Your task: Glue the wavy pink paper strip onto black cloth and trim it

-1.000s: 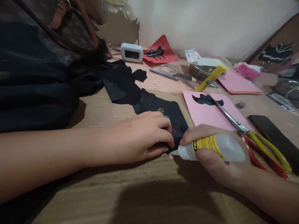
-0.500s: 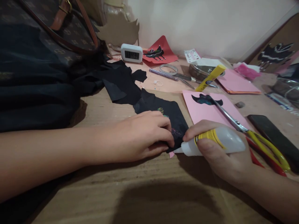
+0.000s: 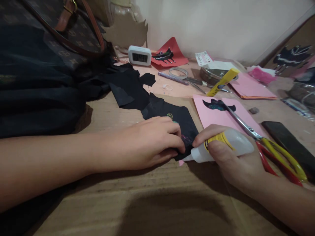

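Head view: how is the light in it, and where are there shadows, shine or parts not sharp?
In the head view, light is dim and uneven, the wall palest; a broad soft shadow lies on the cardboard; the scissors shine faintly on their metal. In this view, print on the bottle in the right hand is too blurred to read.

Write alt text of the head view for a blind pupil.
A right hand holds a yellow-labelled squeeze bottle, nozzle at the near edge of black fabric under the left hand; scissors rest partly on pink paper.
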